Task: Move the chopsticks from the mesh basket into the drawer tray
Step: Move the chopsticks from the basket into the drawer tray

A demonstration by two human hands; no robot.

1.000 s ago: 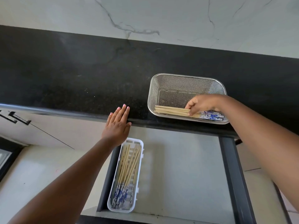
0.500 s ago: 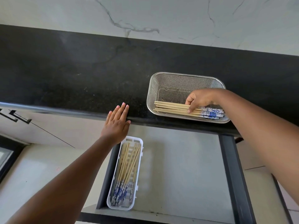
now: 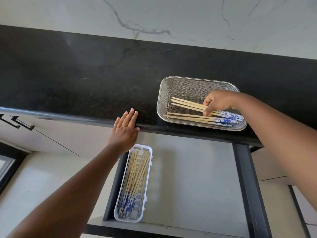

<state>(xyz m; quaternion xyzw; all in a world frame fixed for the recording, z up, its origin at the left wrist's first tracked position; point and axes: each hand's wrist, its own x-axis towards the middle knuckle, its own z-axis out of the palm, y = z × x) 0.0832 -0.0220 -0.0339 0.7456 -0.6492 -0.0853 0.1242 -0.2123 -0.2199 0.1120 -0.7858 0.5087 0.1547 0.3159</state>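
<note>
Three chopsticks (image 3: 188, 103) lifted — right hand (image 3: 217, 103)

Legible text, labels, brands, numbers, signs: none found. The chopsticks (image 3: 197, 107) carry only a blue-and-white pattern at their handle ends, with no readable characters. The mesh basket (image 3: 164, 93), the white drawer tray (image 3: 149, 162) and the black countertop (image 3: 85, 79) show no markings.
</note>
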